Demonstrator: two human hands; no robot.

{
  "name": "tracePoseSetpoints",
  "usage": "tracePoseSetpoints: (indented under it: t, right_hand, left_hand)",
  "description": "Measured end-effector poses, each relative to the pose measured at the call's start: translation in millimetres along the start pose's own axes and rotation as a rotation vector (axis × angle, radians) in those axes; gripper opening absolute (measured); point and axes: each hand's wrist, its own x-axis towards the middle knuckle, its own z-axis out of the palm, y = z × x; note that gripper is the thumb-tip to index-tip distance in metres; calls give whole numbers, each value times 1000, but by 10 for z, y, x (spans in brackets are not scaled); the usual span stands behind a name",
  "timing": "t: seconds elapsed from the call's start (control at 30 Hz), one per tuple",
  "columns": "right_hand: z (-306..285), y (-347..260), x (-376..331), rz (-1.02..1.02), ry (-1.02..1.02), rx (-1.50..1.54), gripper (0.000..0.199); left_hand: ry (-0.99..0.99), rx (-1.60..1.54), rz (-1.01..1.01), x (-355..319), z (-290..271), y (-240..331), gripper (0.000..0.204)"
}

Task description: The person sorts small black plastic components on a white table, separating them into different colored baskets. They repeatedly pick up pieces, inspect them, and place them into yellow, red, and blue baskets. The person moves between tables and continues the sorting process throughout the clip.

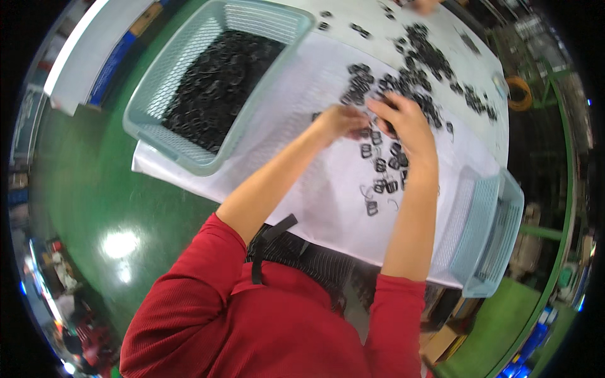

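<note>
Small black buckle-like parts (421,60) lie scattered in a pile over a white table sheet (315,183). My left hand (341,120) has its fingers pinched together at the near edge of the pile, apparently on a small black part. Close beside it, my right hand (403,121) curls over several parts and seems to grip one. A short row of sorted parts (382,183) lies on the sheet just below my hands.
A pale blue mesh basket (151,120) full of black parts stands at the table's left. A second, smaller pale basket (488,239) sits at the right edge. Another person's hand (421,5) shows at the far side. Green floor surrounds the table.
</note>
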Motion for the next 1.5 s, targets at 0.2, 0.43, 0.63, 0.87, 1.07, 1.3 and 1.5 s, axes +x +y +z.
tracePoseSetpoints:
  t: [0.2,0.43,0.63,0.87,1.07,1.3,1.5]
  right_hand:
    - [1187,-815,620,-415,25,-372,50]
    - [562,112,-129,-346,520,-230,29]
    - [995,313,-580,13,445,-39,30]
    - [901,327,-732,-41,432,324,22]
    - [740,388,-870,-31,450,460,22]
    - [533,542,-844,50,573,365,21]
    - [476,627,-795,-264,714,-91,6]
  left_hand:
    - [104,-55,-16,-553,5,326,20]
    - [236,-221,205,-728,-132,482,25]
    - [272,-224,280,-770,178,582,24]
    - [229,-197,355,-824,310,576,22]
    - [186,19,367,-813,364,550,17]
    - [137,382,344,-748,402,548,19]
    - [118,439,195,-597,320,558,22]
